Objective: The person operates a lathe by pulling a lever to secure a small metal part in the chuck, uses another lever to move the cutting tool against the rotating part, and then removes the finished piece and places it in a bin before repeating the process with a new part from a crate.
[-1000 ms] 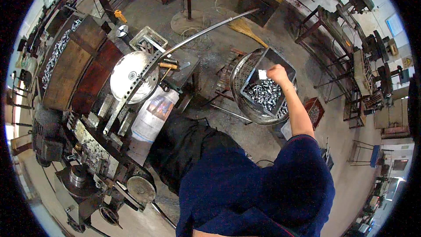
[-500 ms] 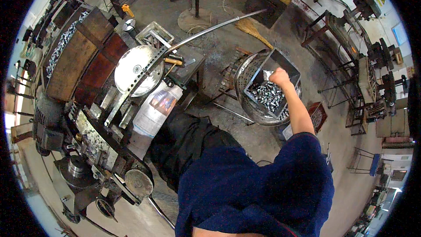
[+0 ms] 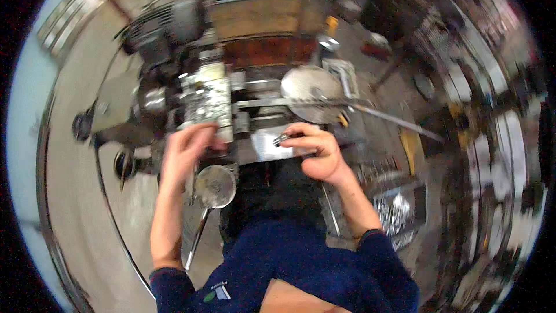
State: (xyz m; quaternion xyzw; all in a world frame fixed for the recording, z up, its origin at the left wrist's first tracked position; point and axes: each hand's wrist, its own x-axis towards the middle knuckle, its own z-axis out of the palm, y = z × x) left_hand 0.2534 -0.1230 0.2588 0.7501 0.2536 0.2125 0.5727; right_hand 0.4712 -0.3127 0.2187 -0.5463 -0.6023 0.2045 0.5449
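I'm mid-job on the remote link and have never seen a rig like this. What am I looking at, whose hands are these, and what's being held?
No robot here: these are a person's bare hands. Every picture comes from a wide fisheye camera on their head, looking down, so straight edges bend near the rim. The navy shirt at the bottom is the wearer's own.

The right hand holds a small metal part at its fingertips, seen against a pale sheet. The left hand is blurred; I cannot tell whether it holds anything.

Beyond the sheet, a long metal bar crosses a round pale disc. Further back is a wooden trough with metal pieces; more lie in the dark bin at right.
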